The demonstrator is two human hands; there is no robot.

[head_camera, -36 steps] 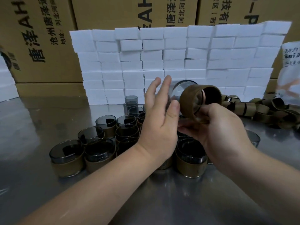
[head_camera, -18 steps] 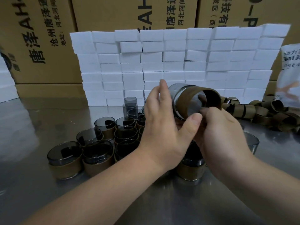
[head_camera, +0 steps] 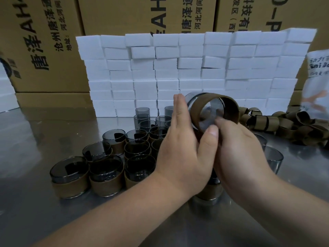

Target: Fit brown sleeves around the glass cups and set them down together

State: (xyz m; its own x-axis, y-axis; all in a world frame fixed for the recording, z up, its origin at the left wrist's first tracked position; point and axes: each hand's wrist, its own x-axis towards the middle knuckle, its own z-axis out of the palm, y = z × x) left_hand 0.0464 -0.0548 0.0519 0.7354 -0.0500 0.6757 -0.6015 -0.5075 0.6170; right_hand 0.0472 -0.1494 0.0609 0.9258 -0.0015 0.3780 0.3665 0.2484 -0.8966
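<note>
The left hand [head_camera: 181,148], fingers flat, presses the smoky glass cup [head_camera: 190,101] into the brown band-shaped sleeve [head_camera: 195,112], which the right hand [head_camera: 240,150] pinches just above itself; best pushed squarely, with the sleeve kept round

Sleeved glass cup [head_camera: 204,111] tilted sideways above sleeved cups [head_camera: 105,173].

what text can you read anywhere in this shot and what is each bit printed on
"唐泽AH" – left cardboard box, sideways, cropped
"沧州唐泽通" – same box, cropped
"地址:" – same box
"AH" – middle cardboard box, cropped
"唐泽通" – same box, cropped
"河北河间" – same box, cropped
"科技有" – right cardboard box, cropped
"(西" – same box; the large letters beside it are cut off
"动力" – white bag, cut by the frame edge
"Bai Be" – same bag; the line beneath is too blurred
</note>
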